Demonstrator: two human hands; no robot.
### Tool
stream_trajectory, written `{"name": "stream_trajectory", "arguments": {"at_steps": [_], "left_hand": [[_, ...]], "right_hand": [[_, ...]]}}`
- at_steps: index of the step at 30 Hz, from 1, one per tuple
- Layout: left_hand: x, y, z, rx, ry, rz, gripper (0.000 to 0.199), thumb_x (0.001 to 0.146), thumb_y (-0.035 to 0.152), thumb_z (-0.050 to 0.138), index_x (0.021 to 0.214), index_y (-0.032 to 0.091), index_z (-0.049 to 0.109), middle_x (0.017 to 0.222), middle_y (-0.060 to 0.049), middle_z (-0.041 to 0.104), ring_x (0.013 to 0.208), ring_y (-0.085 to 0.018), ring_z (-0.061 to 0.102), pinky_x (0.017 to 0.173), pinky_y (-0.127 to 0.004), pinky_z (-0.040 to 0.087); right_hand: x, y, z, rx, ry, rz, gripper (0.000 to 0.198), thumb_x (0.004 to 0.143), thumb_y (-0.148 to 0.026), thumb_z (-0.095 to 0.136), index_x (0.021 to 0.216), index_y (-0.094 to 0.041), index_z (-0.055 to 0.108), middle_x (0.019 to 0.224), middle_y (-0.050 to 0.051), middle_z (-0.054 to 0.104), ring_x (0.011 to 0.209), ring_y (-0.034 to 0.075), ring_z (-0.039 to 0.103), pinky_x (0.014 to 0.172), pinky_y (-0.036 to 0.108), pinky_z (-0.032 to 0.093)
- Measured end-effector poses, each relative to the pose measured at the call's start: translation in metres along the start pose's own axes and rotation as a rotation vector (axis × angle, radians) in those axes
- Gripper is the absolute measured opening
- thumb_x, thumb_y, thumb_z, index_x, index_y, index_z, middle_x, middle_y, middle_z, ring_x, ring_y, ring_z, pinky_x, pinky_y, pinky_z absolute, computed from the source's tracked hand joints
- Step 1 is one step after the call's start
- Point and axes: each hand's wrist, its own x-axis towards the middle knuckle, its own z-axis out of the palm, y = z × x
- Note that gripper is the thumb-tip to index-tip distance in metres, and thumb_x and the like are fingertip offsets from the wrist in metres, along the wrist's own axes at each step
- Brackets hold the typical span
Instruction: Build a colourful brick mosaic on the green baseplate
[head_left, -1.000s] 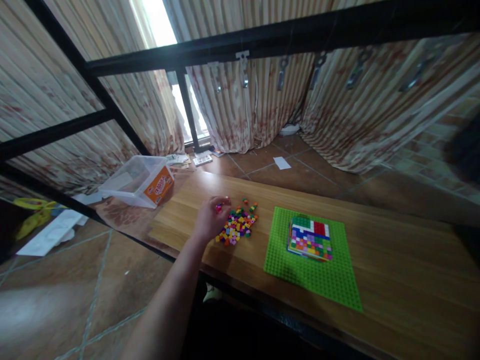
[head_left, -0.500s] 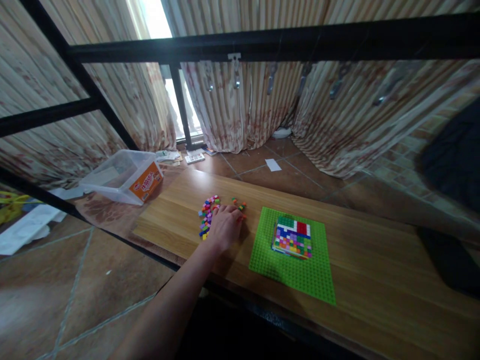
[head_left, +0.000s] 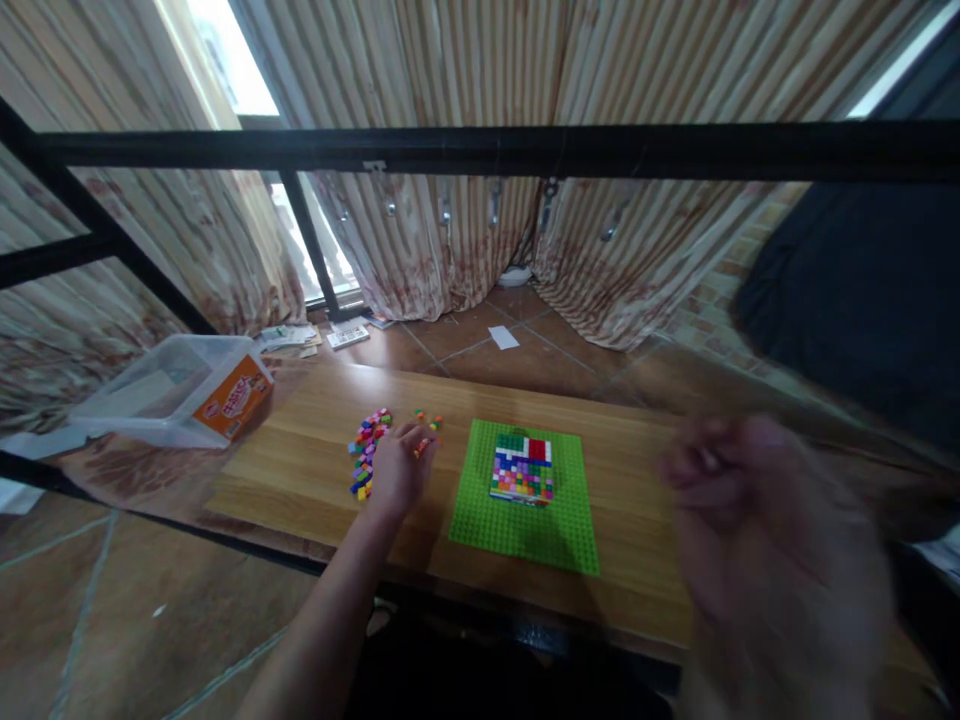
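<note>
My left hand [head_left: 403, 468] is over the wooden table, its fingers closed on a small orange building brick [head_left: 422, 447]. A pile of small multicoloured bricks [head_left: 366, 455] lies just left of it. A few orange and green bricks [head_left: 429, 420] are scattered beyond my fingertips. To the right sits a green baseplate [head_left: 517, 540]. On it stands a low block built of bricks [head_left: 523, 470], with green, red, white and blue patches and a speckled front part. My right hand [head_left: 765, 530] is raised at the right, close to the camera. Motion blur smears its fingers, which look curled.
A clear plastic box [head_left: 169, 395] with an orange label stands at the table's left end. A black metal rail [head_left: 465, 150] with hanging clips crosses above the table's far side. Curtains [head_left: 435, 250] hang behind it. A white paper [head_left: 503, 338] lies on the tiled floor.
My right hand has come into view at the right. The view has shifted, so the table things appear further left. My left hand stays by the pile, and an orange brick now shows in its fingers.
</note>
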Motion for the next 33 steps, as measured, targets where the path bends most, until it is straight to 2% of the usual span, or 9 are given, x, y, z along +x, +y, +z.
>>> {"name": "stream_trajectory", "arguments": {"at_steps": [2, 3, 6, 9, 14, 20, 27, 30, 33], "left_hand": [[-0.006, 0.011, 0.009, -0.347, 0.105, -0.123, 0.011, 0.081, 0.029, 0.066, 0.077, 0.021, 0.072, 0.081, -0.004, 0.073, 0.078, -0.019, 0.065, 0.079, -0.034, 0.051], [-0.009, 0.018, 0.014, -0.549, 0.127, -0.195, 0.012, 0.078, 0.031, 0.069, 0.077, 0.02, 0.072, 0.079, -0.003, 0.073, 0.076, -0.018, 0.065, 0.078, -0.033, 0.052], [-0.013, 0.041, 0.029, -0.956, 0.029, -0.392, 0.019, 0.072, 0.033, 0.077, 0.082, 0.018, 0.074, 0.078, -0.002, 0.073, 0.072, -0.014, 0.065, 0.073, -0.028, 0.052], [-0.008, 0.062, 0.039, -1.131, -0.022, -0.509, 0.022, 0.067, 0.032, 0.081, 0.081, 0.017, 0.075, 0.08, -0.002, 0.074, 0.069, -0.011, 0.064, 0.071, -0.026, 0.053], [0.002, 0.079, 0.046, -1.154, -0.097, -0.479, 0.017, 0.068, 0.028, 0.08, 0.081, 0.017, 0.076, 0.079, -0.001, 0.075, 0.067, -0.01, 0.063, 0.069, -0.025, 0.053], [-0.001, 0.083, 0.045, -1.143, -0.125, -0.438, 0.013, 0.07, 0.024, 0.077, 0.079, 0.015, 0.076, 0.068, 0.0, 0.072, 0.06, -0.009, 0.058, 0.062, -0.021, 0.049], [0.003, 0.082, 0.043, -1.121, -0.111, -0.441, 0.012, 0.072, 0.021, 0.071, 0.081, 0.013, 0.073, 0.075, -0.003, 0.074, 0.06, -0.011, 0.061, 0.061, -0.023, 0.051], [0.003, 0.072, 0.045, -0.961, -0.072, -0.416, 0.012, 0.076, 0.016, 0.064, 0.086, 0.014, 0.072, 0.085, -0.006, 0.075, 0.071, -0.014, 0.066, 0.068, -0.026, 0.053], [0.002, 0.06, 0.048, -0.757, -0.026, -0.405, 0.019, 0.078, 0.008, 0.059, 0.092, 0.014, 0.071, 0.095, -0.009, 0.075, 0.089, -0.019, 0.069, 0.086, -0.032, 0.054]], "right_hand": [[0.004, 0.011, 0.026, 0.095, 0.038, 0.101, 0.016, 0.087, -0.039, 0.063, 0.084, -0.025, 0.07, 0.072, 0.002, 0.065, 0.067, 0.018, 0.061, 0.065, 0.035, 0.052], [0.004, 0.019, 0.038, 0.088, 0.009, 0.157, 0.014, 0.082, -0.038, 0.069, 0.083, -0.023, 0.072, 0.071, 0.001, 0.067, 0.068, 0.018, 0.062, 0.067, 0.035, 0.052], [-0.002, 0.045, 0.069, 0.036, -0.179, 0.251, 0.02, 0.081, -0.04, 0.067, 0.087, -0.022, 0.075, 0.085, 0.005, 0.075, 0.078, 0.021, 0.068, 0.074, 0.037, 0.054], [-0.011, 0.062, 0.085, 0.035, -0.364, 0.22, 0.024, 0.087, -0.04, 0.061, 0.096, -0.023, 0.076, 0.097, 0.006, 0.076, 0.088, 0.022, 0.069, 0.08, 0.038, 0.054], [-0.015, 0.065, 0.092, -0.096, -0.418, 0.106, 0.024, 0.092, -0.033, 0.056, 0.097, -0.024, 0.077, 0.097, 0.006, 0.074, 0.093, 0.022, 0.068, 0.086, 0.038, 0.052], [-0.015, 0.068, 0.101, -0.018, -0.317, 0.182, 0.017, 0.087, -0.029, 0.063, 0.09, -0.022, 0.078, 0.091, 0.005, 0.074, 0.087, 0.019, 0.069, 0.079, 0.032, 0.053], [-0.015, 0.077, 0.107, -0.06, -0.318, 0.165, 0.018, 0.088, -0.032, 0.063, 0.086, -0.021, 0.077, 0.087, 0.005, 0.073, 0.084, 0.019, 0.067, 0.078, 0.032, 0.051], [-0.011, 0.084, 0.105, -0.113, -0.297, 0.114, 0.018, 0.088, -0.034, 0.064, 0.086, -0.022, 0.077, 0.089, 0.005, 0.072, 0.088, 0.02, 0.066, 0.082, 0.035, 0.049], [-0.005, 0.094, 0.105, -0.213, -0.296, 0.052, 0.019, 0.088, -0.036, 0.064, 0.087, -0.022, 0.077, 0.092, 0.006, 0.071, 0.09, 0.022, 0.065, 0.087, 0.038, 0.048]]}}
